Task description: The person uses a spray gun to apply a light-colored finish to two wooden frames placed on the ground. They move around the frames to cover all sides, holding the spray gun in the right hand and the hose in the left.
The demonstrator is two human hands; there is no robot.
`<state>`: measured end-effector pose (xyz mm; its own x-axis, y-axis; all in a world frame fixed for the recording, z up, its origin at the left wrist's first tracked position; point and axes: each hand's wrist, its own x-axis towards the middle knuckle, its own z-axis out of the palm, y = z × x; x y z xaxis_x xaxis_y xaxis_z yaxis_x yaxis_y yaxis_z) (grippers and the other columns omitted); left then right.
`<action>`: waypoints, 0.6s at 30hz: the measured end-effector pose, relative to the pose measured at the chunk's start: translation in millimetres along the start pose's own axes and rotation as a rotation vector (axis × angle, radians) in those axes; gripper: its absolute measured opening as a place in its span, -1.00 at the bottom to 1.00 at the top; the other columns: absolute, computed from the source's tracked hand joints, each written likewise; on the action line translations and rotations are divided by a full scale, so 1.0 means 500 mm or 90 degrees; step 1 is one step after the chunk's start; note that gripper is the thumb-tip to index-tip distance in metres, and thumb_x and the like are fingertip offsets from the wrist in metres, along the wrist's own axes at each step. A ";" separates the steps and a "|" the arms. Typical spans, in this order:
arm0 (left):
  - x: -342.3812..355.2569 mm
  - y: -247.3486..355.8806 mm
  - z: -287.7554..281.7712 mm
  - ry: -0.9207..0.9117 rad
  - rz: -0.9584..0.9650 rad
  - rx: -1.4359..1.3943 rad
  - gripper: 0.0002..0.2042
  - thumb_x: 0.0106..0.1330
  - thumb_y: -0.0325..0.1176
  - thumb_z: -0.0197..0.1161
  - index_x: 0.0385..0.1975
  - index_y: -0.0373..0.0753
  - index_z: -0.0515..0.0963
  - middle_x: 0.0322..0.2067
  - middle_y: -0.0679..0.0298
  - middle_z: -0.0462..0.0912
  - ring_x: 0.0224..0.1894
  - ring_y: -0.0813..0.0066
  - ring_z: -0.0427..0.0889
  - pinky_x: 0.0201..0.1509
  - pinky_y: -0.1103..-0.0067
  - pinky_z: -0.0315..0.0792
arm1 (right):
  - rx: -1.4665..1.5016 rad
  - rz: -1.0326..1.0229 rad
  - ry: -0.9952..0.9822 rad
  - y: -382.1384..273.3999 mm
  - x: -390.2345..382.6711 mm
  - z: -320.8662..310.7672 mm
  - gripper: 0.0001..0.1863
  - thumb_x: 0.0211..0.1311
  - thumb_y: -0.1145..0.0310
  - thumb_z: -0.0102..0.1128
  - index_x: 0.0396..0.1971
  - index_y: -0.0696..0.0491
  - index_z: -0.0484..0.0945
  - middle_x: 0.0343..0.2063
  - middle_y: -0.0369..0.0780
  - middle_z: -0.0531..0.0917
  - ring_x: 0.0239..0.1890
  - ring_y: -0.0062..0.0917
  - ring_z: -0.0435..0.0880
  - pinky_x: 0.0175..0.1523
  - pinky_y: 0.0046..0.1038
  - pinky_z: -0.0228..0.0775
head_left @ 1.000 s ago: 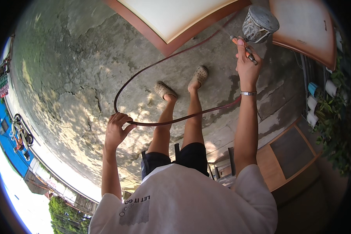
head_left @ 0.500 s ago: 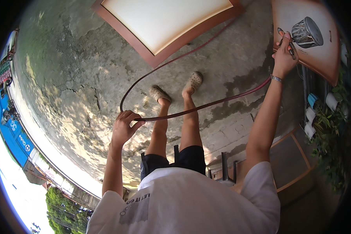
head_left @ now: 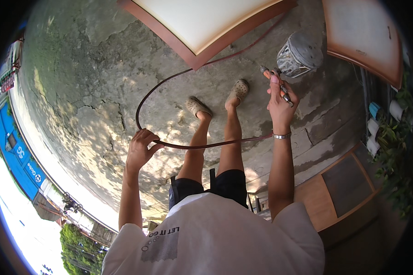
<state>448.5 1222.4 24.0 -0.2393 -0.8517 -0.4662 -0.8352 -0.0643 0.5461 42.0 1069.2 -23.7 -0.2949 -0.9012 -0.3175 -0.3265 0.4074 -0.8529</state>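
My right hand [head_left: 283, 101] is closed around a spray gun [head_left: 300, 55] with a paint-smeared grey cup, held out over the concrete to the right of my feet. A dark red hose [head_left: 202, 147] runs from beside my right wrist, across in front of my legs, to my left hand [head_left: 141, 147]. The fingers of that hand are wrapped around the hose. Beyond it, the hose curves away in a loop and passes toward the far right near a panel. The gun's trigger is hidden by my fingers.
A white panel with a brown-shaded border [head_left: 206, 25] stands ahead, and a similar panel [head_left: 365, 36] stands at the far right. Cracked concrete [head_left: 78, 91] lies underfoot. A wooden frame [head_left: 321, 195] is at lower right, near leafy plants [head_left: 397, 160]. A street runs along the left.
My right hand has brought the spray gun left and nearer, away from the right panel. The hose between my hands has shortened its span. My left hand still grips it, barely moved.
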 end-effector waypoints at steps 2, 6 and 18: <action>-0.025 -0.024 -0.004 0.000 0.000 0.004 -0.73 0.13 -0.23 0.57 -0.35 -0.26 0.67 -0.34 0.18 0.67 -0.16 0.07 0.66 0.05 0.21 0.52 | -0.015 -0.053 -0.021 0.023 -0.055 0.024 -0.69 0.54 0.21 0.27 -0.05 0.15 0.79 -0.34 -0.26 0.83 -0.41 -0.69 0.70 -0.33 -0.53 0.52; -0.062 -0.058 -0.008 -0.015 0.014 0.006 -0.73 0.13 -0.23 0.57 -0.35 -0.27 0.67 -0.33 0.17 0.68 -0.14 0.04 0.66 0.06 0.19 0.52 | 0.022 -0.116 -0.069 0.038 -0.154 0.067 -0.71 0.53 0.27 0.28 -0.05 0.19 0.78 -0.31 -0.25 0.82 -0.39 -0.68 0.68 -0.27 -0.54 0.54; -0.117 -0.093 0.013 0.006 0.060 0.019 -0.72 0.12 -0.24 0.58 -0.33 -0.27 0.68 -0.30 0.15 0.71 -0.12 -0.01 0.69 0.13 0.17 0.53 | -0.007 -0.178 -0.047 0.028 -0.166 0.084 -0.78 0.48 0.29 0.35 -0.13 0.13 0.81 -0.33 -0.14 0.85 -0.39 -0.54 0.79 -0.25 -0.47 0.55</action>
<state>498.1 1278.5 21.4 -0.3132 -0.8581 -0.4070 -0.8237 0.0321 0.5662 99.9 1143.6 -26.5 -0.1256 -0.9870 -0.1005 -0.3964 0.1428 -0.9069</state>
